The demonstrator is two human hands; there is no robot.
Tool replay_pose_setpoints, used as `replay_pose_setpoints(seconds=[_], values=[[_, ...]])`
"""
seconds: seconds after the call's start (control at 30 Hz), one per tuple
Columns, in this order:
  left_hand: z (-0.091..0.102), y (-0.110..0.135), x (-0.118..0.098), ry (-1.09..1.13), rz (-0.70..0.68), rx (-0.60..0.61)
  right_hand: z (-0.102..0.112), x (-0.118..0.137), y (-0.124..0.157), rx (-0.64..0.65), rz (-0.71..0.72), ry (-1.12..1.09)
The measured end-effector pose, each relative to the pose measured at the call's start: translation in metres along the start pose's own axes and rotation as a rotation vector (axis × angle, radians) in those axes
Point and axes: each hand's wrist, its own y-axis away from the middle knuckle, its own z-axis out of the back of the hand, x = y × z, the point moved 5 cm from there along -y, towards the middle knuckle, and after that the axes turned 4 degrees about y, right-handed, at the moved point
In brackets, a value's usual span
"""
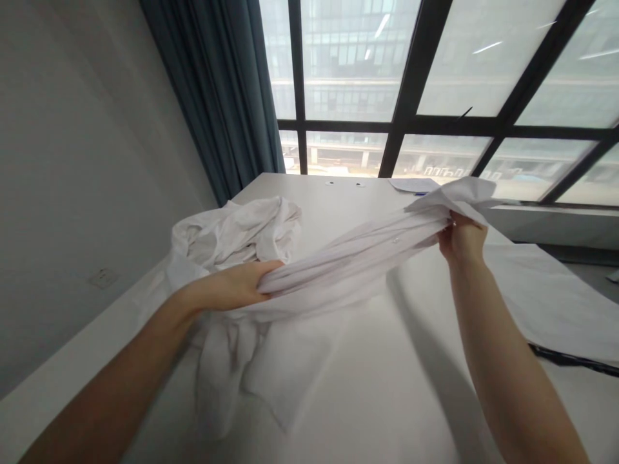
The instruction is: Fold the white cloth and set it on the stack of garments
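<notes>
Both hands hold one white shirt (348, 254), bunched into a long rope above the white worktop (387, 386).

Left hand (232, 287): grip closed around the near, lower end of the bunched cloth, fingers wrapped over the top. Loose fabric hangs below this hand and trails onto the worktop.

Right hand (461, 241): grip closed on the far, higher end; a flap of cloth fans out above the knuckles.

Long axis of the shirt runs from lower left up to upper right, stretched fairly taut between the two grips. A small button shows near the middle.

Second crumpled white garment (236, 235) lies on the worktop behind the left hand, nearer that hand than the right. Curtain (217, 96) and window (435, 84) beyond.
</notes>
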Motion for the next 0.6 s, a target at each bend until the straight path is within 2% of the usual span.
replay_pose_setpoints(seconds=[0.1,0.17,0.27,0.33,0.4,0.47,0.53,0.6], values=[[0.017,0.004,0.0,-0.097,-0.057,-0.141,0.015,-0.014,0.001,0.008,-0.093,0.084],[0.033,0.008,0.009,-0.189,-0.1,-0.213,0.024,-0.023,0.0,-0.025,-0.113,0.135],[0.055,0.015,0.037,-0.404,-0.141,-0.247,0.042,-0.041,-0.004,-0.139,-0.16,0.232],[0.058,0.02,0.059,-0.548,-0.093,-0.246,0.054,-0.053,-0.006,-0.179,-0.207,0.284],[0.052,0.025,0.075,-0.617,-0.021,-0.271,0.064,-0.066,-0.006,-0.171,-0.269,0.315],[0.037,0.029,0.077,-0.625,-0.011,-0.309,0.073,-0.078,-0.003,-0.145,-0.338,0.346],[0.016,0.032,0.064,-0.628,-0.111,-0.307,0.08,-0.088,0.0,-0.136,-0.386,0.377],[-0.006,0.036,0.045,-0.646,-0.262,-0.249,0.087,-0.095,0.002,-0.141,-0.405,0.393]])
